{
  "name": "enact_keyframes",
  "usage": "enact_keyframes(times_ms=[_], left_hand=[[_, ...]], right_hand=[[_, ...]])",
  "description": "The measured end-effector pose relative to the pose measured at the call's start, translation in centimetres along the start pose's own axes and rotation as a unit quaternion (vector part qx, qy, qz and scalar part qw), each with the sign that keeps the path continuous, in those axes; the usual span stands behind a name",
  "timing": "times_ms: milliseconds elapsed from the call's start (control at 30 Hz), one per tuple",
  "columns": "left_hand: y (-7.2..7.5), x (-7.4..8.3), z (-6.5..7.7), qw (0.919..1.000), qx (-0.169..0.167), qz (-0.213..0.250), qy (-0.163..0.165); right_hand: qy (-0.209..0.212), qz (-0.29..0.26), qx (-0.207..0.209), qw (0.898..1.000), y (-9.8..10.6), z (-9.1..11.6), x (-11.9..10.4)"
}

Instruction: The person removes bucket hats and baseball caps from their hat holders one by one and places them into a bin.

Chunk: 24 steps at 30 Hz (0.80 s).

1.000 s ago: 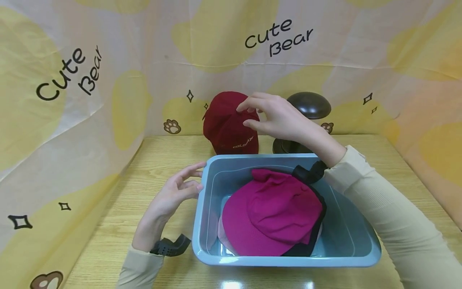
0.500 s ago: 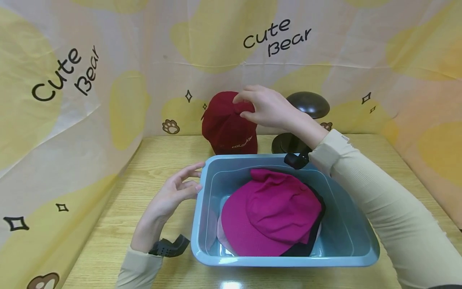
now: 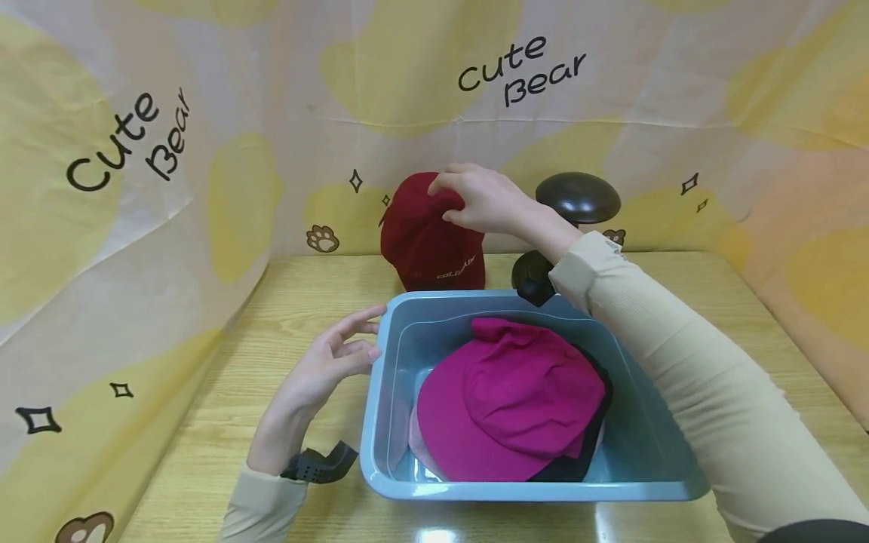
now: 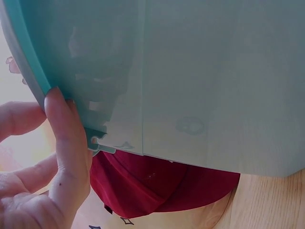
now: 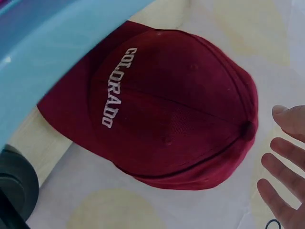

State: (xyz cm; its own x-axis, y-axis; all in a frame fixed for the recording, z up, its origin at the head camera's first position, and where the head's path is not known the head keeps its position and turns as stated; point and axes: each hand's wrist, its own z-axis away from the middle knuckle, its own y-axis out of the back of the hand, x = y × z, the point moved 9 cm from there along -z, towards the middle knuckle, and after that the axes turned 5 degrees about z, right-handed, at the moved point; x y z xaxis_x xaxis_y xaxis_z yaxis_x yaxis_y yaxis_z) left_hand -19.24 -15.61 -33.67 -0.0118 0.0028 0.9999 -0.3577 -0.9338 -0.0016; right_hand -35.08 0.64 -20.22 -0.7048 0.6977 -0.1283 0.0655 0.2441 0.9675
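Observation:
My left hand [image 3: 326, 358] touches the outer left rim of a light blue plastic basin [image 3: 543, 492] with its fingertips and thumb; the left wrist view shows the fingers [image 4: 66, 143] against the basin's wall [image 4: 190, 71]. My right hand [image 3: 485, 200] hovers at the crown of a dark red cap [image 3: 428, 249], fingers spread and bent. In the right wrist view, its fingertips [image 5: 271, 162] stand apart from the cap [image 5: 176, 105], which reads COLORADO. The cap stands behind the basin, brim down. Inside the basin, a magenta cap [image 3: 509, 400] lies over a black one [image 3: 566, 469].
Behind the basin stands a black stand with a glossy domed top [image 3: 578, 197] and round base [image 3: 532, 270], partly hidden by my right arm. A pale pink edge [image 3: 422, 449] shows beneath the magenta cap. Patterned cloth [image 3: 407, 68] hangs behind the wooden table [image 3: 305, 279].
My right hand has moved slightly left and up across the red cap's crown, and its forearm has swung left over the basin. The left hand and the caps stay in place.

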Motion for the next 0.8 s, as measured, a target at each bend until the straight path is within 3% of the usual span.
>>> enact_keyframes(times_ms=[467, 800], left_hand=[[-0.3, 0.1, -0.3, 1.0000, 0.006, 0.007, -0.004], [-0.3, 0.2, -0.1, 1.0000, 0.008, 0.000, -0.003]], right_hand=[[-0.010, 0.028, -0.039, 0.999, -2.1, -1.3, 1.3], [-0.003, 0.029, -0.017, 0.999, -2.2, -1.2, 1.2]])
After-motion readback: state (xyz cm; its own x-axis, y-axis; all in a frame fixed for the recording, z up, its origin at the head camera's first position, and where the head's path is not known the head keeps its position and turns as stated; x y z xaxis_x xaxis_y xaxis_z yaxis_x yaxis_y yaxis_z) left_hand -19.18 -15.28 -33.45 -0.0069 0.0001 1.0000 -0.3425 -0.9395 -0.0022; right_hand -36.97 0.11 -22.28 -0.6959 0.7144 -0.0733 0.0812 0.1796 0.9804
